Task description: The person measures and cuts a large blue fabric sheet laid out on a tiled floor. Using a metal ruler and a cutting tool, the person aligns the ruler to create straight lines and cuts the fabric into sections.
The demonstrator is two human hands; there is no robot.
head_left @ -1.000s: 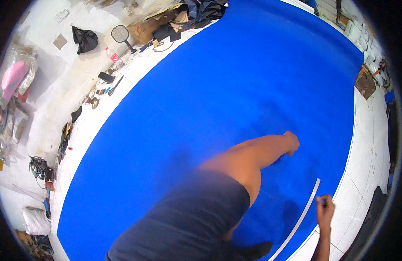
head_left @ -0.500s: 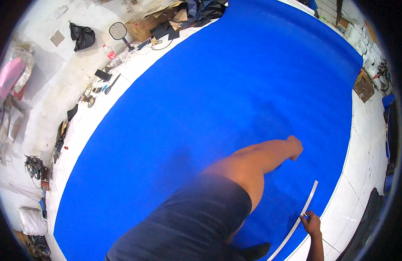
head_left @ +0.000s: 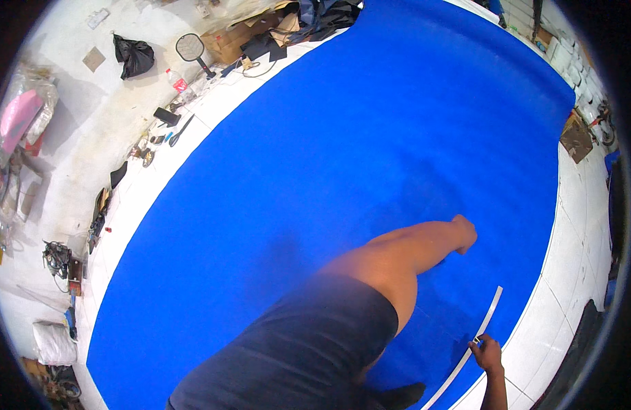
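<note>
At the lower right, my right hand is closed in a pinch beside a long, narrow white strip like a ruler. Between its fingertips shows a small pale piece, too small to name; its tip is over the strip. The strip lies on a wide sheet of blue material spread over the floor, near the sheet's right edge, and runs out of the picture below. My left hand is out of sight. My bent bare leg rests on the sheet, with dark shorts above the knee.
White floor tiles border the sheet. Along the left wall lie scissors, a dark phone-like block, a bottle and a racket-shaped swatter. The sheet's far end curls up like a roll. A brown box stands at the right.
My right hand has shifted slightly toward me along the white strip, fingers still pinched. The whole view has moved a little; my leg stays in place on the sheet.
</note>
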